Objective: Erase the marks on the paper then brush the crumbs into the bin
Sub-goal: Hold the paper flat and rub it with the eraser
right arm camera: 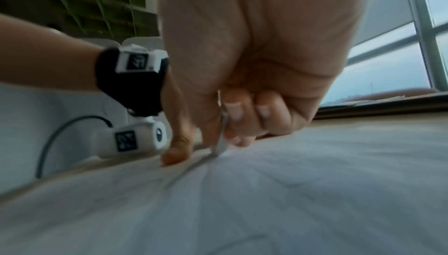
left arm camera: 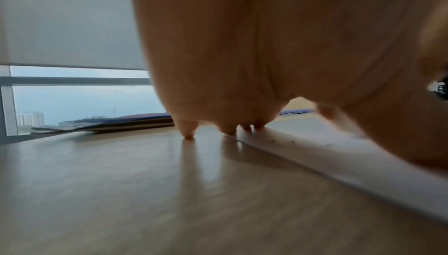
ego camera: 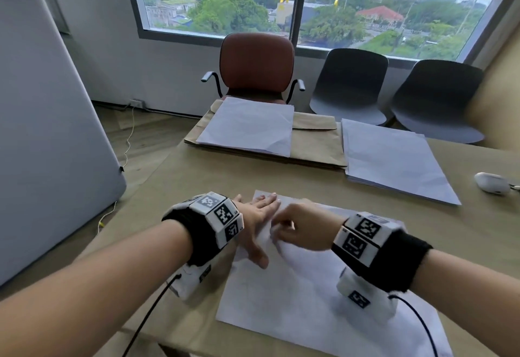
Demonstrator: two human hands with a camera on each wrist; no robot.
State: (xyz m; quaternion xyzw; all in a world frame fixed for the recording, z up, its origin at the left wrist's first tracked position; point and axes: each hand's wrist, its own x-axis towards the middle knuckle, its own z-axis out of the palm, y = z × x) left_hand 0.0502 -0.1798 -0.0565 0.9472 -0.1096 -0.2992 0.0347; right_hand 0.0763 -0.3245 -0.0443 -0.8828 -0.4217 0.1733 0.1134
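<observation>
At the surface's near edge, my left hand presses one sheet flat, fingers straight; my right hand pinches one white eraser; two paper stacks lie at the far edge.

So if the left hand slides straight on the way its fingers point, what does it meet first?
The left hand lies flat, fingers pointing away across the sheet's far corner. Beyond is bare table, then probably the brown envelope under the paper stack; depth is unclear.

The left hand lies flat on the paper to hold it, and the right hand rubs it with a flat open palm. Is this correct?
Not quite. In the right wrist view the right hand is curled, pinching a small white eraser against the paper. The left hand does lie flat on it.
</observation>
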